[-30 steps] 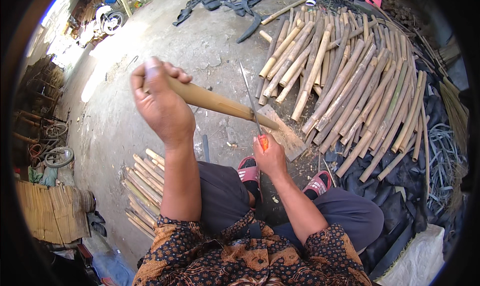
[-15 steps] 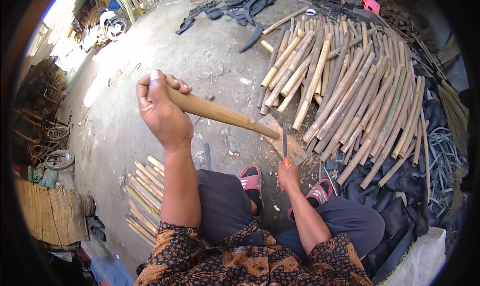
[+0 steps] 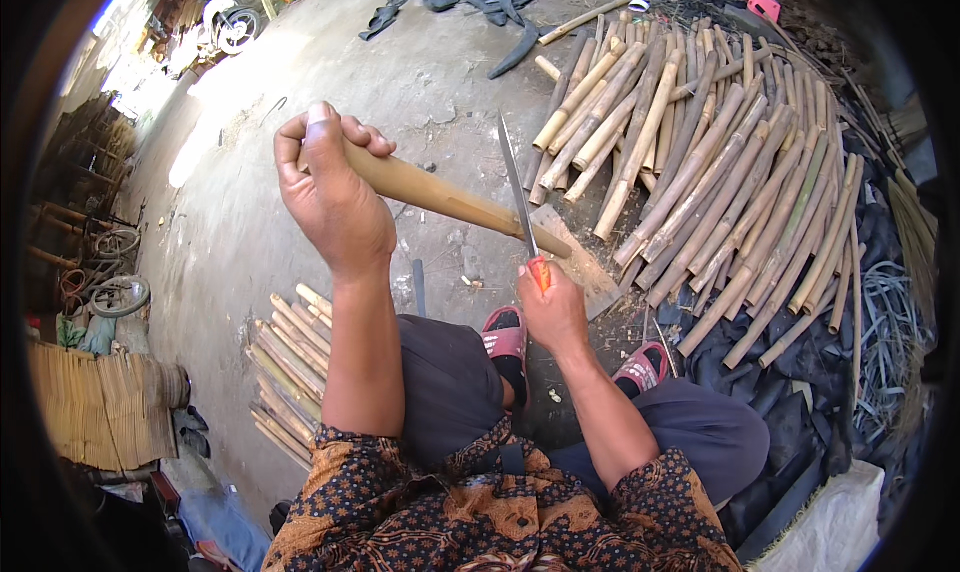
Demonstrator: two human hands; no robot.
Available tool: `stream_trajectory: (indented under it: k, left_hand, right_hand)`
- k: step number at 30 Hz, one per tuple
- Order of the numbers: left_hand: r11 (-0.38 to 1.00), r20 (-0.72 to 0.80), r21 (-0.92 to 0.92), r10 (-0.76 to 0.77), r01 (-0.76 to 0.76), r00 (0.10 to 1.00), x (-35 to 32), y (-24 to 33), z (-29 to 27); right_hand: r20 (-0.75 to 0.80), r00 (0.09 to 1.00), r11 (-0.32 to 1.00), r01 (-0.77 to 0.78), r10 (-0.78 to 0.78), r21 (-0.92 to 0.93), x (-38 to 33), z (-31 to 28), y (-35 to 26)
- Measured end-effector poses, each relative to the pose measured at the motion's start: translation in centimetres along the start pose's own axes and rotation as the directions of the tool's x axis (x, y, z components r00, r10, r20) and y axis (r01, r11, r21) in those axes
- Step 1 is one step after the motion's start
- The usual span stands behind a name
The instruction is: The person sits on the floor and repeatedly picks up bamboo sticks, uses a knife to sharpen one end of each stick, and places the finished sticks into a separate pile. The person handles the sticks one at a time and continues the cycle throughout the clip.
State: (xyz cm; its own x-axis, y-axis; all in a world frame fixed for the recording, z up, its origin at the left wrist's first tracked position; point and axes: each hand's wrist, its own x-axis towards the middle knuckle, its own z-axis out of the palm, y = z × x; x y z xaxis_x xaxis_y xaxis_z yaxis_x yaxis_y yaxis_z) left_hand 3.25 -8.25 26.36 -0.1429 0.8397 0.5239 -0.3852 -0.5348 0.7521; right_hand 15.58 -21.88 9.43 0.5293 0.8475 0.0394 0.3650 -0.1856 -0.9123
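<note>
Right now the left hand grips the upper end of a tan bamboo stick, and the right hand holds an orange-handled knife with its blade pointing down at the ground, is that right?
Not quite. In the head view the left hand does grip the upper end of the tan bamboo stick, and the right hand holds the orange-handled knife, but its blade points up and away from the person, crossing the stick, not down at the ground.

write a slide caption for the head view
Seated person's left hand holds a bamboo stick while the right hand sets a knife against it.
</note>
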Motion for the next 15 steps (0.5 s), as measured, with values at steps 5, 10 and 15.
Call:
stream_trajectory:
  k: [5, 10, 15]
  left_hand:
    - [1.000, -0.002, 0.005, 0.001, -0.001, 1.000, -0.2, -0.4, 0.2]
    - [0.998, -0.006, -0.016, -0.063, 0.063, 0.998, -0.1, -0.2, 0.3]
    - [1.000, 0.007, -0.013, -0.004, 0.004, 1.000, 0.3, -0.4, 0.3]
  right_hand:
    - [-0.104, 0.985, 0.978, 0.150, -0.136, 0.143, -1.0, -0.4, 0.4]
    - [0.028, 0.996, 0.979, -0.082, 0.089, -0.184, 0.1, 0.3, 1.2]
    - [-0.084, 0.987, 0.987, 0.143, -0.138, 0.068, -0.5, -0.9, 0.6]
